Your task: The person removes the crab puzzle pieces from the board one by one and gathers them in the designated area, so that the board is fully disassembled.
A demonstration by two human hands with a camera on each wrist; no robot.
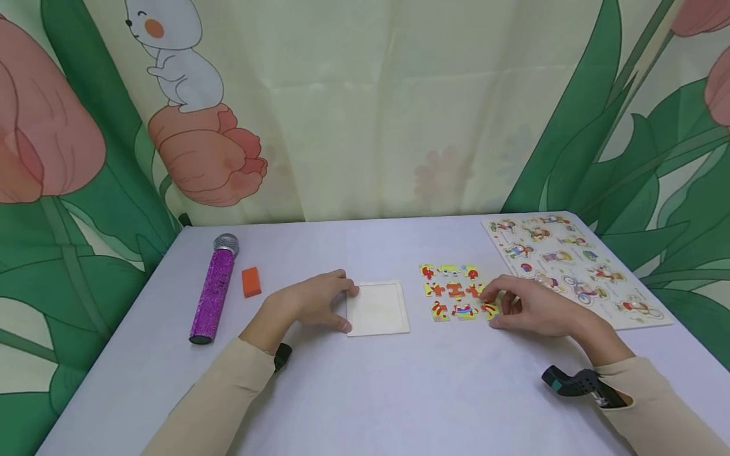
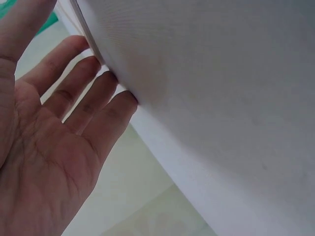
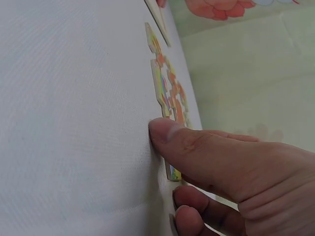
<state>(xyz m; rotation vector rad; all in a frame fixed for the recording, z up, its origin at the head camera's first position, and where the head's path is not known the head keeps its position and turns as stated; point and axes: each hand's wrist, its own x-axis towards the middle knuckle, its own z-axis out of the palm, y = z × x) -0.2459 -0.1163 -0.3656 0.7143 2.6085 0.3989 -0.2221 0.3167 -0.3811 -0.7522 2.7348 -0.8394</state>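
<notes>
A pale, square puzzle tray [image 1: 376, 309] with a raised rim lies flat on the table. My left hand [image 1: 313, 301] is at its left edge, thumb and forefinger touching the rim and the fingers fairly straight. In the left wrist view, the fingertips of the left hand [image 2: 64, 118] rest along the tray's edge and the tabletop. To the tray's right, colourful jigsaw pieces [image 1: 454, 290] lie in spaced rows. With curled fingers, my right hand [image 1: 530, 307] pinches the near-right puzzle piece [image 1: 489, 311], which also shows below the thumb in the right wrist view as a puzzle piece [image 3: 173, 172].
On the left stand out a purple glittery microphone [image 1: 213, 291], lying down, and an orange block [image 1: 251, 282]. A large white board with cartoon figures [image 1: 576, 266] lies at the right. Behind the table [image 1: 388, 392] hangs a flowered curtain [image 1: 365, 114].
</notes>
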